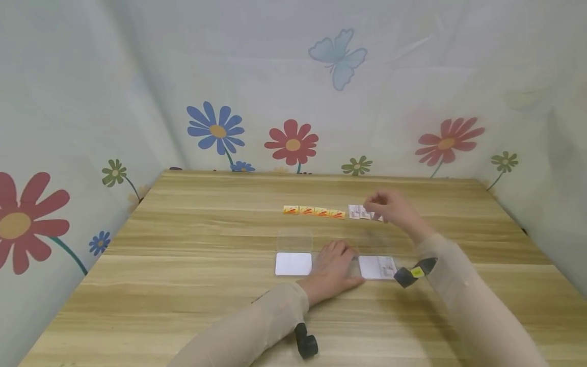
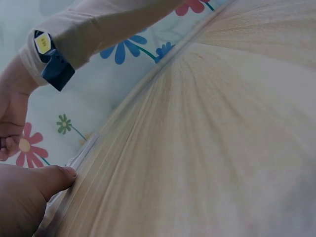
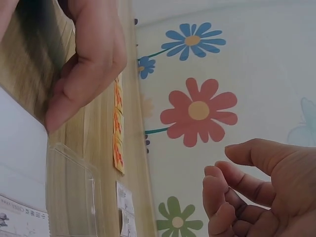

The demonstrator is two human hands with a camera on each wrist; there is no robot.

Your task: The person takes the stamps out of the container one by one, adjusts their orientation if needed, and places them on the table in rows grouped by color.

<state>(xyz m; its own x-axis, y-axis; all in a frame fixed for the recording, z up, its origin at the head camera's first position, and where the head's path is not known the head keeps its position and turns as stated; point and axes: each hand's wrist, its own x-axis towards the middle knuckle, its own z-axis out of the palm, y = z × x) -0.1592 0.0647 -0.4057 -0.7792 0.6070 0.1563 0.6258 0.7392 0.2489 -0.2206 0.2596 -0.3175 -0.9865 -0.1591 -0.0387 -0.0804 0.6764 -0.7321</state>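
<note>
My left hand (image 1: 331, 271) lies low on the tabletop and steadies the left end of the right-hand clear plastic case (image 1: 368, 268), thumb at its near corner and a finger at its far corner. The case has a white insert, with one pale printed stamp (image 1: 387, 267) at its right end. Above a short row of similar pale stamps (image 1: 354, 211) hovers my right hand (image 1: 392, 210). Its fingers curl loosely in the right wrist view, thumb and fingertips (image 3: 223, 170) apart, and no stamp shows between them. My right hand partly hides that row.
Left of my left hand lies a second clear case (image 1: 293, 264) with a white insert, its transparent lid folded back. Several orange-yellow stamps (image 1: 314, 211) form a row farther back. A flowered curtain (image 1: 257, 76) stands behind the wooden table (image 1: 183, 244).
</note>
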